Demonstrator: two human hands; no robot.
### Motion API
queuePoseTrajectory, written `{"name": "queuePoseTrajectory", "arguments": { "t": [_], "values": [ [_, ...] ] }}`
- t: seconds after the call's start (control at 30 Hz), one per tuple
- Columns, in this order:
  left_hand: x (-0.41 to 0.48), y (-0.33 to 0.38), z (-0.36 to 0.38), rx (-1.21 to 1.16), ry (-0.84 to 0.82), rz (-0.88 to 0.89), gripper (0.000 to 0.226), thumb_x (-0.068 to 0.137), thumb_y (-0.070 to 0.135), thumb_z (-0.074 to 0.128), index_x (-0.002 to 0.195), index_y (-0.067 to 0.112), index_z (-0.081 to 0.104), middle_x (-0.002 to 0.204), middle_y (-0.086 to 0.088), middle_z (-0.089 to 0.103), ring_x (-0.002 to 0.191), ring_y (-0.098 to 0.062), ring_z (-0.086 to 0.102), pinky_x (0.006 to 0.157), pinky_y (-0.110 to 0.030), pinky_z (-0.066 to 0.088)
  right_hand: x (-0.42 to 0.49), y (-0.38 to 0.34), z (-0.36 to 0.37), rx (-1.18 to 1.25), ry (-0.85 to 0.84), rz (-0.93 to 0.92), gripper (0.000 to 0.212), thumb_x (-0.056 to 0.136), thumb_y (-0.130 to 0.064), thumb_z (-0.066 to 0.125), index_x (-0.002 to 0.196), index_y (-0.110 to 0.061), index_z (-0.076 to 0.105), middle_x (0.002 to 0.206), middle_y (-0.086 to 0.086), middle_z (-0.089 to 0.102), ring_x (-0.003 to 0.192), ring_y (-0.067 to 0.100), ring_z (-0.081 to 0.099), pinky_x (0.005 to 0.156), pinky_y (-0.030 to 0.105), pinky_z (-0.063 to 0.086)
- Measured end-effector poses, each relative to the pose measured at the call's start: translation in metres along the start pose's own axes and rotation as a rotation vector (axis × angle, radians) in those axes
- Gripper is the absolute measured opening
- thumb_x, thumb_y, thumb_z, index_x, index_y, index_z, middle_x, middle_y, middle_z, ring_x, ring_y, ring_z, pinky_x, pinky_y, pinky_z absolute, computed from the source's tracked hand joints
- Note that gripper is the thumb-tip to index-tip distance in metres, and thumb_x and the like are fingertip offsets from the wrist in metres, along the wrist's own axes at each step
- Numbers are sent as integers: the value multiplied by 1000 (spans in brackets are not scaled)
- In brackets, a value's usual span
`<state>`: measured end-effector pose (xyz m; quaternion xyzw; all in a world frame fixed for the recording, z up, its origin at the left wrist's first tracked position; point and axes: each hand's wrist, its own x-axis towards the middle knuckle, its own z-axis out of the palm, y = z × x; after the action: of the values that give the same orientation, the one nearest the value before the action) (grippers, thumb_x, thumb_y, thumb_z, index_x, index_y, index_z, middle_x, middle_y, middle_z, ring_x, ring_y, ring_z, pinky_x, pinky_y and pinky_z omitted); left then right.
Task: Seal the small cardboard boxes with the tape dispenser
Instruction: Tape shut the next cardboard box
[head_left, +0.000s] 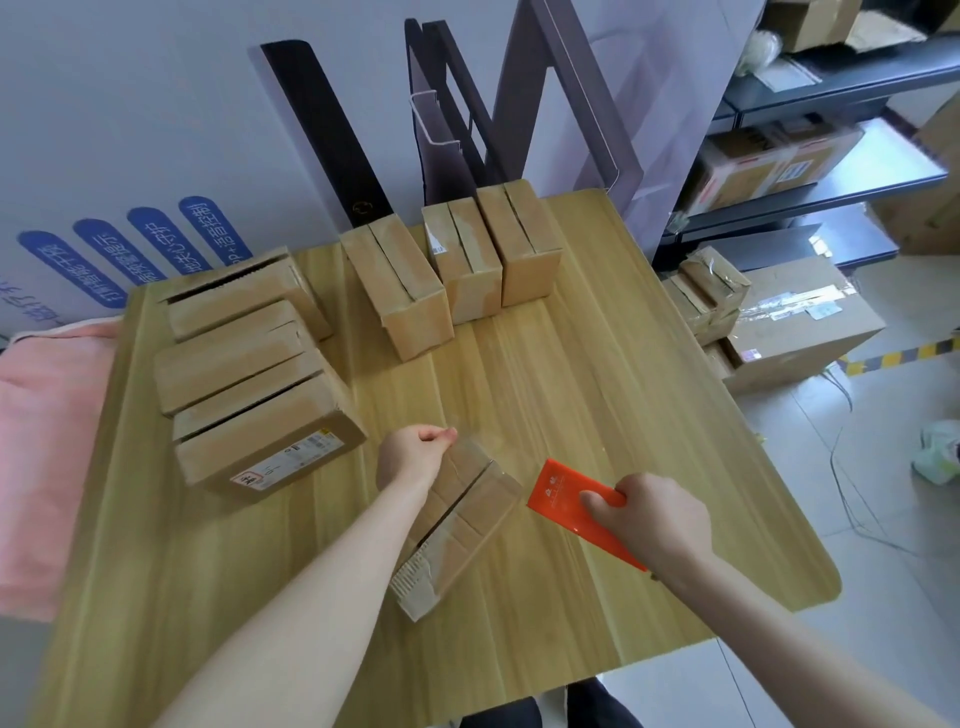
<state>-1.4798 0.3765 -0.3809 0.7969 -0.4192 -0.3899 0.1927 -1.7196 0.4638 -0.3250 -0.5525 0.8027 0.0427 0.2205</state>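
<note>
Steadying the small box (467, 512) at its far end, the left hand (415, 453) has its fingers curled, though I cannot tell what they pinch. Just right of the box, the right hand (655, 515) grips the orange tape dispenser (563, 491). The next move is probably to draw tape along the box's open seam.

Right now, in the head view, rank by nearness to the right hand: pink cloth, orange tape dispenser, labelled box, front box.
1. orange tape dispenser, held in the right hand.
2. front box, centre.
3. labelled box, left.
4. pink cloth, far left.
</note>
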Motion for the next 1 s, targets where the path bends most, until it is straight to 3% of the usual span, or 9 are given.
{"name": "queuePoseTrajectory", "arguments": {
  "t": [0.07,0.13,0.23,0.3,0.37,0.5,0.6,0.83,1.0],
  "values": [
    [-2,-2,4,20,-10,26,18,91,38,62,88,25,73,89,6,69,83,-15,57,74,-25,42,2,-6,5,-2,9,-4,50,83,-63,47,76,-17,65,69,-5,62,64,18,64,56,25,50],
    [-3,-4,3,87,-33,2,33,95,41,53,116,20,67,116,-1,67,100,-20,59,82,-29,44,4,-10,7,-21,21,-13,50,84,-62,47,77,-16,65,70,-4,63,69,18,64,55,24,43],
    [-7,-5,-4,135,25,-41,63,97,45,47,149,12,30,135,-4,56,121,-25,54,91,-38,45,6,-13,3,-38,32,-22,48,84,-61,48,76,-16,66,70,-5,62,69,18,62,54,23,38],
    [-14,-7,-7,64,109,92,48,99,43,42,139,15,47,124,-1,63,112,-20,59,81,-33,46,6,-15,1,-56,40,-35,47,85,-59,48,76,-16,65,69,-5,61,68,18,61,53,24,37],
    [-22,-13,-6,79,8,185,46,99,49,37,122,18,62,118,-1,67,108,-20,61,81,-31,47,7,-17,-2,-84,41,-49,45,86,-58,48,75,-17,63,67,-6,57,67,18,59,52,24,36],
    [-22,-29,-1,278,-213,202,66,94,61,34,140,16,47,140,0,53,128,-22,49,102,-39,43,10,-26,-10,-118,27,-69,43,87,-55,48,68,-17,54,63,-6,50,66,20,54,54,26,35],
    [-20,-28,-1,250,-215,182,70,93,64,34,143,17,43,143,-1,50,131,-22,47,104,-41,42,14,-37,-18,-158,42,-105,43,89,-53,48,64,-18,46,66,-5,52,68,22,51,58,26,35],
    [-32,-29,5,123,-156,143,67,95,59,38,143,13,43,142,-4,51,131,-23,47,105,-37,40,22,-62,-35,-307,79,-239,31,91,-45,48,90,-19,65,92,2,67,91,26,63,64,27,37],
    [-38,-28,9,71,-101,85,64,96,56,39,143,12,42,143,-5,49,131,-24,45,106,-36,38,19,-78,-5,-347,34,-291,34,96,-32,43,66,-18,47,88,0,66,93,23,66,57,27,31]
  ]
}}
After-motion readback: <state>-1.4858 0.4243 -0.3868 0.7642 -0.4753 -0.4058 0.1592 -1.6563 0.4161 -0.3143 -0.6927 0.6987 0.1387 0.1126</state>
